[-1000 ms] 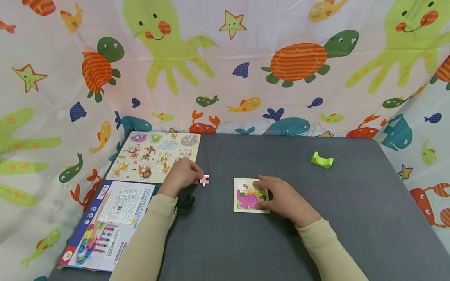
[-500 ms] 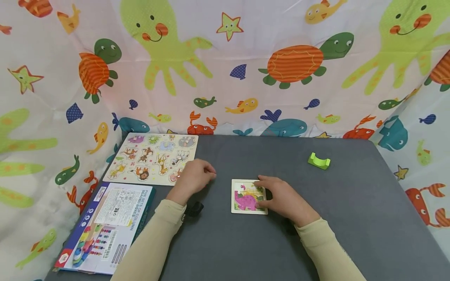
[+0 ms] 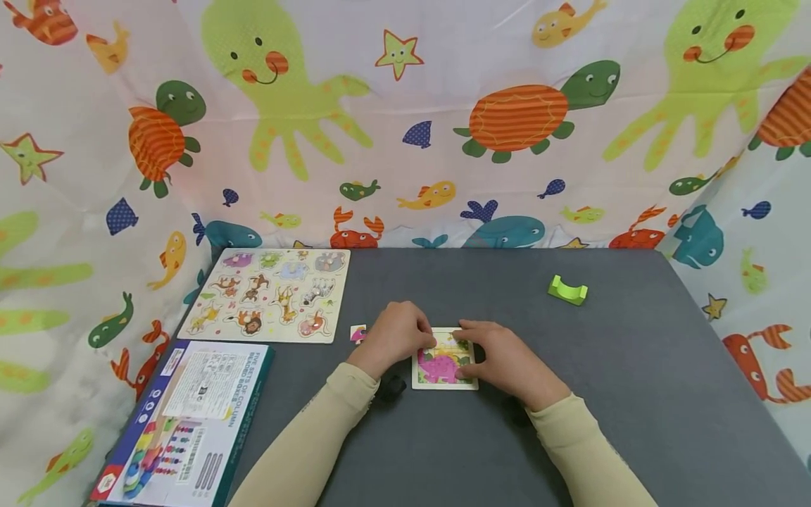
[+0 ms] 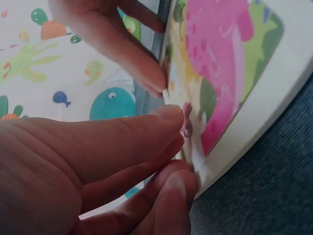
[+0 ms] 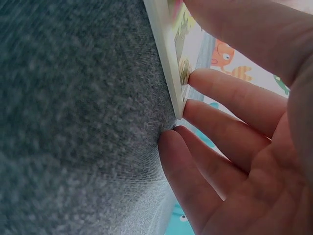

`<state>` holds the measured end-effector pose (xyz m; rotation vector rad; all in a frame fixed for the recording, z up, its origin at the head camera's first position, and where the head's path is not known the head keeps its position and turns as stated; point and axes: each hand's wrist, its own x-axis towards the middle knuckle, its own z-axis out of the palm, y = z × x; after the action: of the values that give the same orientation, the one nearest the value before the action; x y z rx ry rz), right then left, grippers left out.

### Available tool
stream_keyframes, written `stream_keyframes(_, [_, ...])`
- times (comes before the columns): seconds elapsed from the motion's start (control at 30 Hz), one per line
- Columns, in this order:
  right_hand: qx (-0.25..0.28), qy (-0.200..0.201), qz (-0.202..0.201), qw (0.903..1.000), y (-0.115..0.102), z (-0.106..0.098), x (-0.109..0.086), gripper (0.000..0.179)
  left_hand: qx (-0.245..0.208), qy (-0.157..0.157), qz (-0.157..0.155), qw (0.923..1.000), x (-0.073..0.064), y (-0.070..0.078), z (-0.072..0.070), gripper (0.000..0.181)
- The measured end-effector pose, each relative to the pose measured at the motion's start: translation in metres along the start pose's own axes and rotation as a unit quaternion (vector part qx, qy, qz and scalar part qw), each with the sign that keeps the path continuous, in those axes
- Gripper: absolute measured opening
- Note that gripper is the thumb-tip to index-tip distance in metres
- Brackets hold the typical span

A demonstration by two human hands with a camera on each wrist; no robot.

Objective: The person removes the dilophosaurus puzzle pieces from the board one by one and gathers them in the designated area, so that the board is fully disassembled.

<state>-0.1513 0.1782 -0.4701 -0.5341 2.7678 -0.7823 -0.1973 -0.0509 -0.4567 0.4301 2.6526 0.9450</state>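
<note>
A small square jigsaw puzzle [image 3: 437, 367] in a pale frame, with a pink dinosaur picture, lies flat on the grey table. Over its upper left corner, my left hand [image 3: 398, 336] pinches a small jigsaw piece [image 4: 186, 119] with pink on it between thumb and fingers; most of the piece is hidden. At the right side of the puzzle, my right hand [image 3: 507, 362] rests with fingers extended, its thumb and a fingertip touching the board. A loose pink-and-white jigsaw piece [image 3: 357, 333] lies on the table just left of my left hand.
An animal peg-puzzle board [image 3: 266, 296] lies at the back left. In front of it is a beaded-toy box [image 3: 190, 415]. A green curved block [image 3: 567, 290] stands at the back right. A sea-animal printed curtain [image 3: 380, 113] encloses the table's back and sides.
My left hand has moved right from beside the loose pieces to the puzzle's upper left corner, leaving one loose piece in view. My right hand has stayed at the puzzle's right side.
</note>
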Motion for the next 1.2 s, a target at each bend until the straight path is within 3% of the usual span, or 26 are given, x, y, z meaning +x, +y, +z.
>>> stream_keyframes(0.37, [-0.013, 0.003, 0.000, 0.9999, 0.000, 0.001, 0.001, 0.063, -0.011, 0.010, 0.017, 0.9997, -0.001, -0.002, 0.008, 0.015])
stream_keyframes(1.03, [-0.021, -0.001, 0.002, 0.9998, -0.002, 0.000, 0.002, 0.065, -0.020, 0.020, -0.031, 0.9991, 0.001, 0.004, 0.012, 0.009])
stream_keyframes(1.2, [-0.024, -0.008, 0.005, 0.9997, -0.003, -0.001, 0.002, 0.063, -0.022, 0.013, -0.041, 0.9988, 0.002, 0.005, 0.012, 0.025])
